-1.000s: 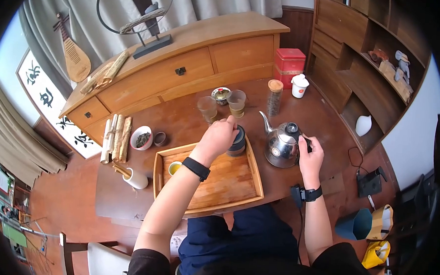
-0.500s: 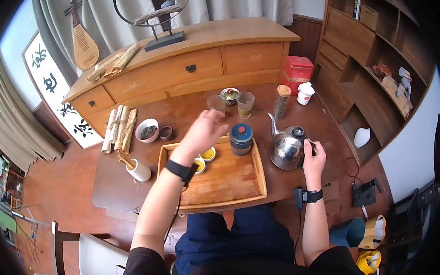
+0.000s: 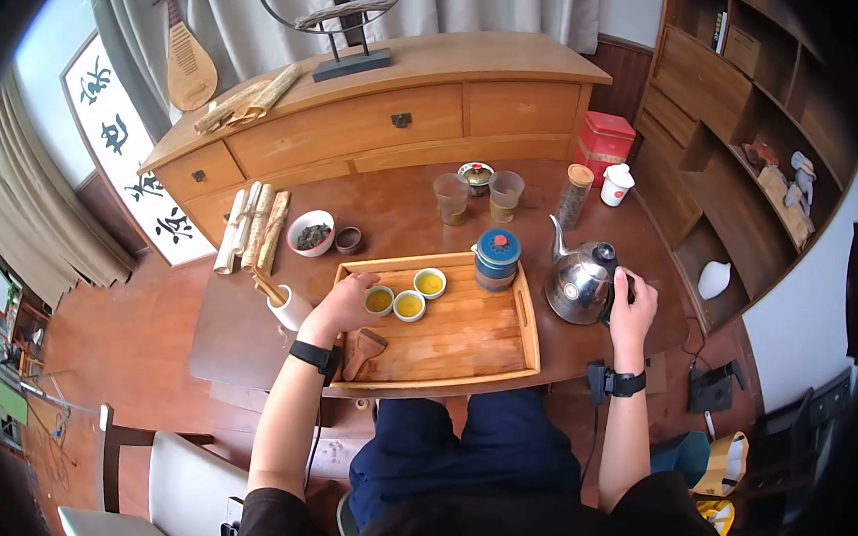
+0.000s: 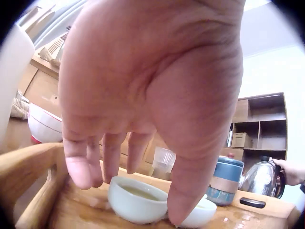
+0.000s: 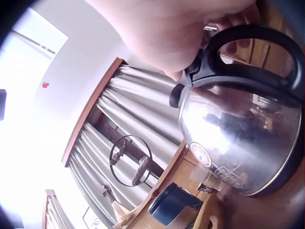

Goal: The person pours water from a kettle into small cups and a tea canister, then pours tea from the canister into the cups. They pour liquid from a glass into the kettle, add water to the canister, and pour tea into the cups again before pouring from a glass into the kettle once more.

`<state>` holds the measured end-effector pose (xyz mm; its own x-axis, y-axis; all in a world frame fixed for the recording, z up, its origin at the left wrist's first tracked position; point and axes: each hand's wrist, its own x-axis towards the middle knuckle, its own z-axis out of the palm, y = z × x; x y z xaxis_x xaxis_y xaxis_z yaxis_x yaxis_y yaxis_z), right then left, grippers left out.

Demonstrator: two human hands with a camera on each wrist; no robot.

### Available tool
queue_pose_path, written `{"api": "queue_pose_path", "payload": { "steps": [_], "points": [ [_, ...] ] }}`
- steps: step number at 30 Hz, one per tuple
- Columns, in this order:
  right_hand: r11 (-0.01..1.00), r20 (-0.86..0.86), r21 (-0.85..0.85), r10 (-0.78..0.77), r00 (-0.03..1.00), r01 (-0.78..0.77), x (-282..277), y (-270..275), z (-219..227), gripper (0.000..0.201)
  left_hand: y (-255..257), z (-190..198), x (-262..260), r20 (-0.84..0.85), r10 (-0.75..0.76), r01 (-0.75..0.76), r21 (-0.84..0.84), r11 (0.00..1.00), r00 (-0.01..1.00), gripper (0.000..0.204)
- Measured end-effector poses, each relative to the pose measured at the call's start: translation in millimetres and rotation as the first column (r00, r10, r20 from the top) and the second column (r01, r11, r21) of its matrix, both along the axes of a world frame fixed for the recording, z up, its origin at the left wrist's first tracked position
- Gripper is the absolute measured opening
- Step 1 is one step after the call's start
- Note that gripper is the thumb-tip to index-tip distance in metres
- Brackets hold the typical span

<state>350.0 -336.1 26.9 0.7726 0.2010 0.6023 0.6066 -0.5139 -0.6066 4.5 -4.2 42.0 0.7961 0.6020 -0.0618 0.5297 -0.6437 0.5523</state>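
Observation:
My left hand [image 3: 345, 307] hovers over the left side of the wooden tray [image 3: 454, 352], fingers pointing down around a small white cup of yellow tea [image 4: 136, 202]. Its thumb tip is right at the cup's rim in the left wrist view; the fingers hang apart on the other side. Two more tea cups [image 3: 408, 307] stand beside it, and a wooden-handled brush [image 3: 363, 352] lies below. At the tray's far right corner is a blue-lidded pot [image 3: 496, 260]. Right of the tray, my right hand [image 3: 633, 308] grips the black handle of a steel kettle [image 3: 577, 287], which stands upright on the table.
Behind the tray stand two glasses [image 3: 505, 196] and a lidded bowl [image 3: 475, 177]. A jar with a cork lid [image 3: 575, 196] rises behind the kettle. To the left are a bowl of dark leaves [image 3: 311, 234], a small dark cup [image 3: 350, 240], rolled scrolls [image 3: 254, 228] and a white tool holder [image 3: 291, 309].
My left hand has moved from the blue-lidded pot leftward and nearer, to the leftmost tea cup, uncovering the pot and the other cups. My right hand stays on the kettle handle.

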Motion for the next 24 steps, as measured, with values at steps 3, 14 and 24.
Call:
{"api": "queue_pose_path", "payload": {
  "steps": [3, 14, 24],
  "points": [
    [0.980, 0.167, 0.107, -0.181, 0.969, 0.165, -45.6, 7.8, 32.9, 0.027, 1.8, -10.8, 3.3, 0.049, -0.048, 0.044, 0.076, 0.996, 0.998, 0.072],
    [0.591, -0.391, 0.198, 0.779, 0.490, -0.782, -111.6, 58.4, 17.3, 0.016, 29.5, 20.8, -4.1, 0.164, 0.148, -0.159, 0.056, 0.986, 0.975, 0.059],
    [0.552, -0.446, 0.298, 0.802, 0.397, -0.779, -107.5, 91.5, -18.3, 0.018, 89.4, 11.6, 2.1, -0.022, 0.457, -0.417, 0.372, 0.829, 0.889, 0.037]
  ]
}}
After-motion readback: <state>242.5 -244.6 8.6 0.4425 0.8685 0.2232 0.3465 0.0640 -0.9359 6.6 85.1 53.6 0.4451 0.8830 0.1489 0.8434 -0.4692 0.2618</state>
